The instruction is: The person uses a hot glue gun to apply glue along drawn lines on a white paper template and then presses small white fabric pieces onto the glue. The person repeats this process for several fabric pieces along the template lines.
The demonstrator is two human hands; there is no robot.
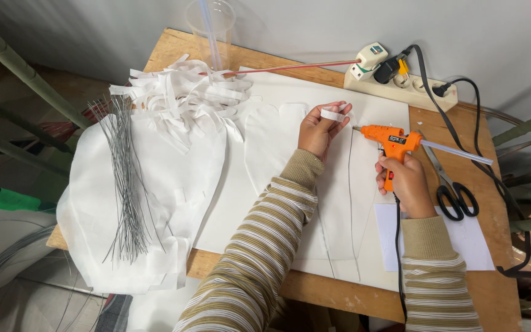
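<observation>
My left hand (319, 130) pinches a white paper strip (333, 114) above the white sheet (290, 184). My right hand (404, 182) grips the orange glue gun (388, 142), nozzle just beside the strip. I judge one small, steady bead best.

A wooden table (167, 52) stood against a pale wall. On its left part lay a bundle of thin grey wires (124, 178) upon white fabric pieces (179, 184), and a heap of white paper strips (179, 98) was behind them. A clear plastic cup (211, 27) stood at the far edge. At the right were a cream power strip (401, 89) with black cables, and black-handled scissors (453, 190).
</observation>
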